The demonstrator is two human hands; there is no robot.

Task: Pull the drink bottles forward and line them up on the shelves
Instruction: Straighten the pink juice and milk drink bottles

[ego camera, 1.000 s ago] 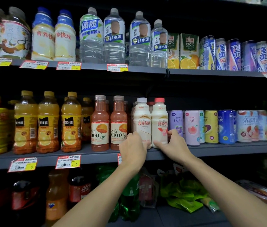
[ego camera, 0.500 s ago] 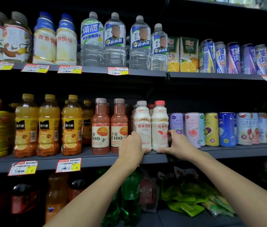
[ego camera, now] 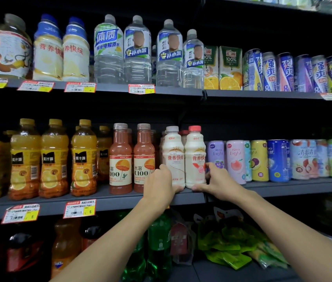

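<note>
Both hands work at the middle shelf's [ego camera: 120, 202] front edge: your left hand [ego camera: 159, 184] grips the white-capped bottle [ego camera: 173, 155] low, your right hand [ego camera: 216, 180] the red-capped bottle [ego camera: 194, 157]. Overpull and, held so low, they may topple off; your right fingers may knock the purple can [ego camera: 215, 157] just beside.

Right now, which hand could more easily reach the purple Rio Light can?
Probably the right hand: it grips the red-capped white plastic bottle beside that purple can; the left hand grips the white-capped bottle farther away.
</note>
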